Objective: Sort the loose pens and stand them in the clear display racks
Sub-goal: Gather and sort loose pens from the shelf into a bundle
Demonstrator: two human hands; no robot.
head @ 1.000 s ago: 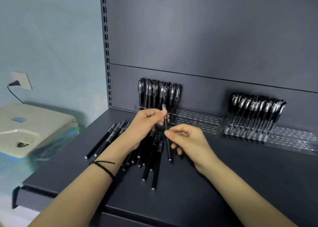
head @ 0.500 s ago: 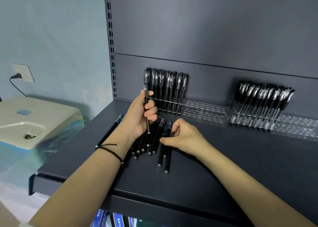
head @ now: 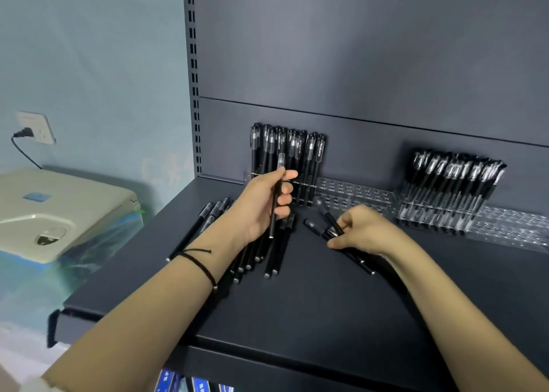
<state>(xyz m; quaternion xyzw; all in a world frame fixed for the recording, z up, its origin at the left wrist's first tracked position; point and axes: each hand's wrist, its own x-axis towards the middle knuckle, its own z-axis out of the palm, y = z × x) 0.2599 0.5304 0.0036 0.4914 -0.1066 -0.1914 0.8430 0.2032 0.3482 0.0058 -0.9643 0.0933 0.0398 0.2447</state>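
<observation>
Head view: left hand grips one pen upright before the rack.
Right hand pinches several pens on the shelf; lower the upright pen straight into a free slot.

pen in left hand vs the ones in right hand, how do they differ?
Count: left hand grips one pen; right hand pinches a bunch of pens.
Pose: the one pen is near upright, off the shelf; the bunch lies slanted, low at the shelf.
Place: the pen is before the standing pens; the bunch before bare clear rack.
Shared: slim black barrels.
</observation>
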